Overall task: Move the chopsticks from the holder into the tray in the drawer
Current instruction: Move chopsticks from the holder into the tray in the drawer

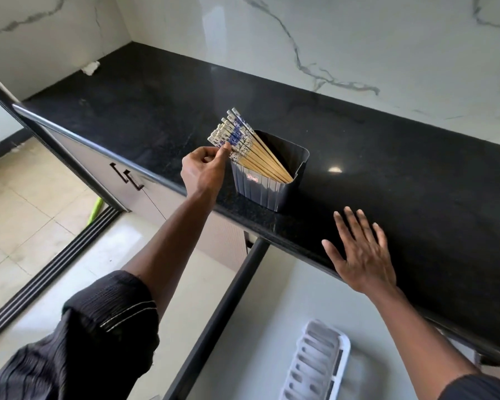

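A dark grey ribbed holder [267,187] stands near the front edge of the black counter. Several wooden chopsticks [251,150] with blue-and-white patterned tops lean out of it to the left. My left hand [204,168] is just left of the holder, its thumb and forefinger pinching the patterned end of one chopstick in the bundle. My right hand [361,252] hovers flat with fingers spread over the counter's front edge, holding nothing. Below it, the white slotted tray [318,365] lies in the open drawer [272,313].
The black stone countertop [387,174] runs along a white marble wall. A white scrap [90,67] lies in the far left corner. Cabinet doors with dark handles [130,176] sit below the counter. Tiled floor and a dark door track [49,269] lie to the left.
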